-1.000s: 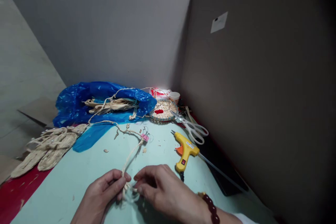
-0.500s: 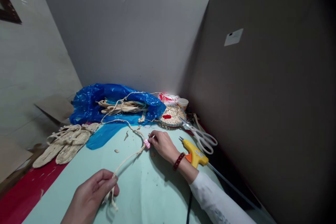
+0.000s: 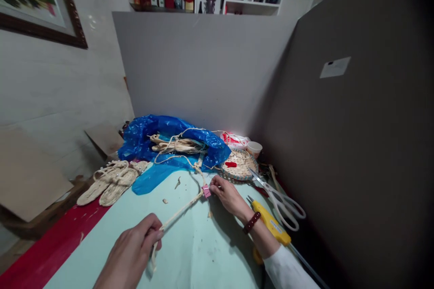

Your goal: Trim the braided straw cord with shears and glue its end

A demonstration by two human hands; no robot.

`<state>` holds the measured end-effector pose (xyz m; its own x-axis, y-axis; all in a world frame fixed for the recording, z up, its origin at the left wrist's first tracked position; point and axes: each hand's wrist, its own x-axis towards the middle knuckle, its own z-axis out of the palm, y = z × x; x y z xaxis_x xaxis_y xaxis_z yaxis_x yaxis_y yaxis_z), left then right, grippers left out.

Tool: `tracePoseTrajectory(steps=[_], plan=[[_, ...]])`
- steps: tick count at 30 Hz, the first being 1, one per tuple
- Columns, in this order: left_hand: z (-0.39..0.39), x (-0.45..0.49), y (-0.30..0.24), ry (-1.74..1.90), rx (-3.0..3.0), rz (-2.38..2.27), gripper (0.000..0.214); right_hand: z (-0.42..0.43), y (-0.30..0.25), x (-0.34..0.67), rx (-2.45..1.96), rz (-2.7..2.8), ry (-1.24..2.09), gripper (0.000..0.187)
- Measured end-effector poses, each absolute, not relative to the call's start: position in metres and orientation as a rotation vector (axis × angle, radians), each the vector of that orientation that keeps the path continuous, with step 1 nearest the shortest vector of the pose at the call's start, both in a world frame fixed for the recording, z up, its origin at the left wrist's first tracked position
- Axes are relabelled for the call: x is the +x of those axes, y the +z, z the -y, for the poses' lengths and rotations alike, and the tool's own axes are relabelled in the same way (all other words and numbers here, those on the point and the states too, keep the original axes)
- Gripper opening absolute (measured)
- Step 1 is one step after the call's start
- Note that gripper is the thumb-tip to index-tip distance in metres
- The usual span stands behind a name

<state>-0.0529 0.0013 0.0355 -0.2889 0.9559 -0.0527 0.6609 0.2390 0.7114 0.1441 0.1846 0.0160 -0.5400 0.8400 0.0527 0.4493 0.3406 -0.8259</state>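
A pink binder clip (image 3: pixel 206 191) grips a twisted straw cord (image 3: pixel 183 211) above the pale green bench (image 3: pixel 206 259). The right hand (image 3: pixel 230 197) pinches the clip at its wire handle. Nearer the wearer and left of the clip, the left hand (image 3: pixel 134 244) pinches the cord between thumb and fingers, a short end hanging below. Beyond the clip, the cord runs back over a blue plastic bag (image 3: pixel 147 140) holding a straw bundle (image 3: pixel 179 145). Woven sandals (image 3: pixel 110 183) lie well left of the clip; right of it are scissors (image 3: pixel 280 201) and a yellow glue gun (image 3: pixel 275 228).
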Motion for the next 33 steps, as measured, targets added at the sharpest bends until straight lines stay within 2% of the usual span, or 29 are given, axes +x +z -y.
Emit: tracePoseTrajectory(steps=[8, 17, 26, 33], plan=[[-0.035, -0.043, 0.074, 0.578, 1.660, -2.275, 0.021, -0.191, 0.005, 0.136, -0.986, 1.766, 1.308, 0.032], [-0.082, -0.068, 0.084, 0.442, 1.763, -2.325, 0.029, -0.186, 0.008, 0.143, -0.891, 1.872, 1.516, 0.029], [-0.137, -0.102, 0.101, 0.479, 1.923, -1.866, 0.028, -0.196, -0.001, 0.146, -0.952, 1.764, 1.416, 0.029], [-0.148, -0.128, 0.093, 0.753, 1.809, -1.536, 0.021, -0.221, 0.014, 0.176, -1.034, 1.677, 1.244, 0.026]])
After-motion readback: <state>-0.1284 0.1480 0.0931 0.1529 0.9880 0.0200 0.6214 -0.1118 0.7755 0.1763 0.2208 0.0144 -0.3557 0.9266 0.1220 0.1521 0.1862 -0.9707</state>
